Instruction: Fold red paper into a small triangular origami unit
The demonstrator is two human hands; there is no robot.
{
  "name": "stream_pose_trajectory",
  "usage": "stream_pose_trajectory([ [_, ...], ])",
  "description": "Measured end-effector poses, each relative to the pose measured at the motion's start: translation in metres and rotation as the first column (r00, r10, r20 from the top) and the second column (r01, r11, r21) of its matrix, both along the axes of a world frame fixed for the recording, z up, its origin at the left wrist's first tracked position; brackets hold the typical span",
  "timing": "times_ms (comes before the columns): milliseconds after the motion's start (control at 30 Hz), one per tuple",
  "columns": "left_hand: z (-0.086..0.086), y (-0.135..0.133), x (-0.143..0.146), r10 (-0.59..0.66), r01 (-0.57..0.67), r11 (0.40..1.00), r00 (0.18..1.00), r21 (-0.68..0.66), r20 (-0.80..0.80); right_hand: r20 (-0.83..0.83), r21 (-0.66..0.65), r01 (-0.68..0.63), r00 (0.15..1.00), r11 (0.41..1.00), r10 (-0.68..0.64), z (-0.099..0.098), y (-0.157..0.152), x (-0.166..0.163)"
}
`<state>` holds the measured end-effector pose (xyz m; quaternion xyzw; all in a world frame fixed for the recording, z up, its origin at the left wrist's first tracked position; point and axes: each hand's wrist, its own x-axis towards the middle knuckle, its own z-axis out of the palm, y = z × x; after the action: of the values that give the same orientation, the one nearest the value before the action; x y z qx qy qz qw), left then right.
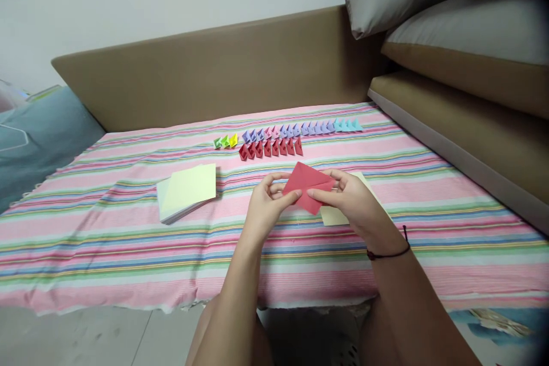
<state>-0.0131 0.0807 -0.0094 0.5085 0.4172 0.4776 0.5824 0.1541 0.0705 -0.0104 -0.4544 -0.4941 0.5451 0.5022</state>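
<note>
Both my hands hold a folded red paper (307, 185) in the air above the striped cloth. My left hand (268, 205) pinches its left edge with thumb and fingers. My right hand (354, 200) grips its right side, fingers closed on the fold. A pale yellow sheet (333, 217) lies on the cloth under my right hand, partly hidden. Behind the paper, small folded paper pieces stand in two rows: a red row (271, 148), and a longer row (291, 131) of green, yellow, purple, pink and blue ones.
A stack of pale yellow sheets (186, 197) lies to the left on the striped cloth (107, 229). A brown padded backboard (214, 74) runs behind. Grey pillows (463, 23) lie on a brown ledge at the right. A blue cushion (38, 137) sits far left.
</note>
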Motion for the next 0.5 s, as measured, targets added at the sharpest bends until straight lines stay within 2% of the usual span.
stream_pose_trajectory([
  [200,0.0030,-0.0014,-0.0026,-0.035,0.035,0.999,0.999,0.003,-0.031,0.100,0.022,-0.050,0.994,0.998,0.048,0.0008,-0.0004,0.0033],
  [367,0.0025,-0.0021,-0.0013,0.108,-0.108,0.992,0.994,0.057,0.006,0.039,0.052,-0.054,0.998,0.997,0.052,-0.0032,0.0010,-0.0006],
  [500,0.0011,0.0002,-0.0036,0.133,-0.123,0.979,0.989,0.160,-0.056,0.116,0.211,-0.091,0.991,0.973,0.068,-0.0008,0.0006,0.0021],
])
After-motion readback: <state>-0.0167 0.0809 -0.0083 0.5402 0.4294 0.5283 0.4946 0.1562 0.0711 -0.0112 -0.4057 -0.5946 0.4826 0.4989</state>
